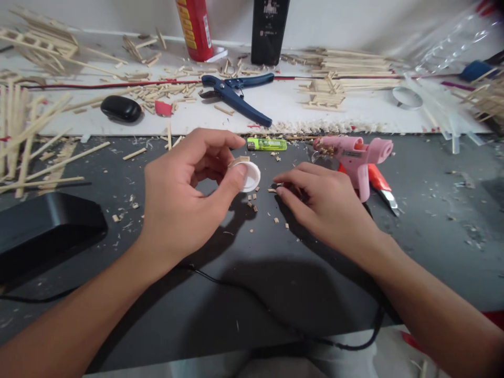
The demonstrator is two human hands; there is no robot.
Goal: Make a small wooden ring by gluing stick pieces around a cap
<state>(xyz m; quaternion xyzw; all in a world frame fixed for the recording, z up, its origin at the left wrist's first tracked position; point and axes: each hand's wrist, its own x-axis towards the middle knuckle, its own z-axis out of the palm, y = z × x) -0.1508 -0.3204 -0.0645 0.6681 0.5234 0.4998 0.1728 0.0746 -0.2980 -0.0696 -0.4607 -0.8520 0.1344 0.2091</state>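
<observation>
While pinching cap point(252, 180) in left hand point(185, 178), seemingly collecting chip point(272, 190) at fingertips of right hand point(326, 194) (narrow, grip unclear); next, lift gently

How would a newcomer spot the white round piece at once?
Find the dark desk, then the left hand above it, left of the pink glue gun. The white round piece is held there, thumb overlapping it. Its white, rimmed, circular shape sets it apart from the tiny tan wood bits nearby.
</observation>
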